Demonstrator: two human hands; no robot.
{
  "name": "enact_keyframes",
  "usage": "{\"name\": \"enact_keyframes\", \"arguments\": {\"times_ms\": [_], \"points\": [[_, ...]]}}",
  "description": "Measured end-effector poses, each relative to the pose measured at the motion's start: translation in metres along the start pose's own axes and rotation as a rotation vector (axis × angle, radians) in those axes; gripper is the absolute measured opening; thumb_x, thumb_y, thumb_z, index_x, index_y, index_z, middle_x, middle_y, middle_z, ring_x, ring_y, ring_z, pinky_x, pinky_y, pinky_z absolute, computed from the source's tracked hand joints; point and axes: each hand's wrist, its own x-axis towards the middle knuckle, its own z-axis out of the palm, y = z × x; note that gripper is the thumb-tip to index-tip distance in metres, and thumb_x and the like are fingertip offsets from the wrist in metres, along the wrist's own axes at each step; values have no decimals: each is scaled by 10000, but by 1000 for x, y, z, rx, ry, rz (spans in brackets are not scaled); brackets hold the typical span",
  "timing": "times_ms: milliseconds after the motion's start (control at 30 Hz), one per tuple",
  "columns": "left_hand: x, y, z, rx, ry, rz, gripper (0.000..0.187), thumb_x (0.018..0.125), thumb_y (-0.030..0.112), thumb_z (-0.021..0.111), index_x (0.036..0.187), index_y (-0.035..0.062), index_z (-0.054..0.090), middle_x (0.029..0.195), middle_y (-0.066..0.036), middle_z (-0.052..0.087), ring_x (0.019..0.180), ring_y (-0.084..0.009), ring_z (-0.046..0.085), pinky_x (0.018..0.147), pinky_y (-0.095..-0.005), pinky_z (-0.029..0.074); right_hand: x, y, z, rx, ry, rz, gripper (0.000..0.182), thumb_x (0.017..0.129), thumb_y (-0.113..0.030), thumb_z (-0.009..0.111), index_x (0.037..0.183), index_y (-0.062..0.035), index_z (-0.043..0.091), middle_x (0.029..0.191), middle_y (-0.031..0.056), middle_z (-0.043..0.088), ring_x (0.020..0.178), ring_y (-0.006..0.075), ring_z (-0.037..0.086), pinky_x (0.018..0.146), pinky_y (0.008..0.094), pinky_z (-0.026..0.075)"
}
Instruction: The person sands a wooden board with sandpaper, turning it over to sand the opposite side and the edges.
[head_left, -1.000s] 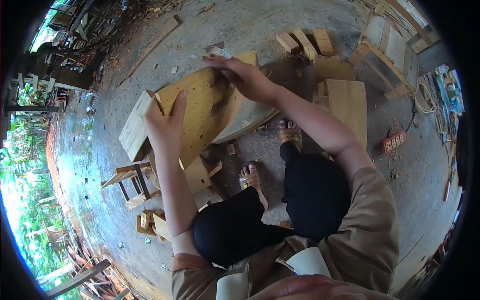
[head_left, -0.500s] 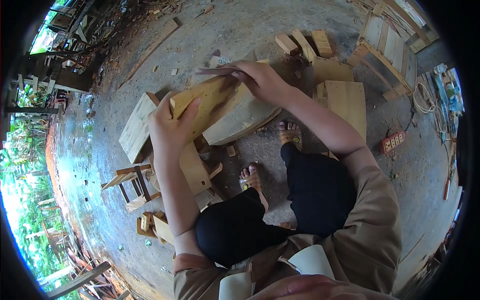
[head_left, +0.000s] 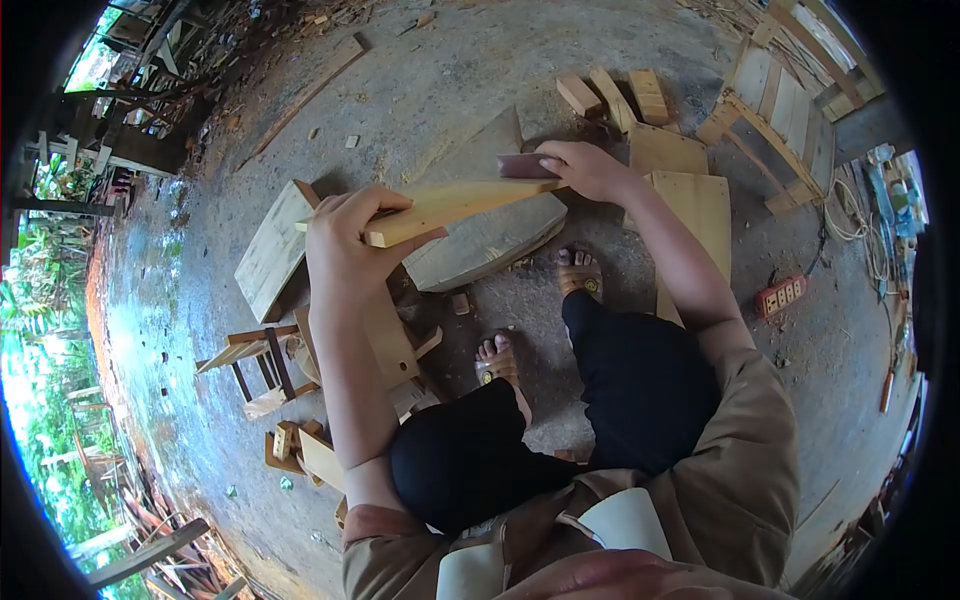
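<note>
A pale wooden board (head_left: 460,207) is held up in front of me, its narrow edge turned towards me. My left hand (head_left: 345,235) is closed round the board's left end, thumb on the near side. At the other end, my right hand (head_left: 597,172) pinches a dull purple-brown sheet of sandpaper (head_left: 520,167). The sheet lies along the board's far right edge. Below the board rests a thick, greyish wooden block (head_left: 490,250) with a curved near side, partly hidden by the board.
Wooden boxes stand on the left (head_left: 275,252) and right (head_left: 700,222). Several wood blocks (head_left: 610,97) lie beyond. A slatted wooden frame (head_left: 775,95) is at the far right, above a red power strip (head_left: 782,296). My sandalled feet (head_left: 580,275) are near the block.
The board has tipped from showing its broad face to nearly edge-on. My right hand has moved right and slightly down along it with the sandpaper.
</note>
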Motion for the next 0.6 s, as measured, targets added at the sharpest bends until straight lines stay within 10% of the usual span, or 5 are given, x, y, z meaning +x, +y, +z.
{"name": "enact_keyframes", "arguments": {"times_ms": [267, 600], "points": [[1, 10, -1, 33, -40, -21, 296, 538, 101, 801, 758, 27, 616, 679, -45, 620, 609, -103, 585, 550, -209, 446, -31, -90, -25, 93, -111, -148, 219, 849, -132, 486, 1047, -44, 516, 908, 178, 577, 898, 342, 534, 757, 374, 404], [2, 9, -3, 89, -24, 23, 299, 529, 134, 806, 744, 41, 621, 674, -35, 621, 601, -120, 592, 552, -225, 454, -5, -4, -12, -139, -154, -18, 228, 863, -172, 455, 1031, -29, 512, 916, 177, 575, 903, 344, 532, 742, 378, 406]]}}
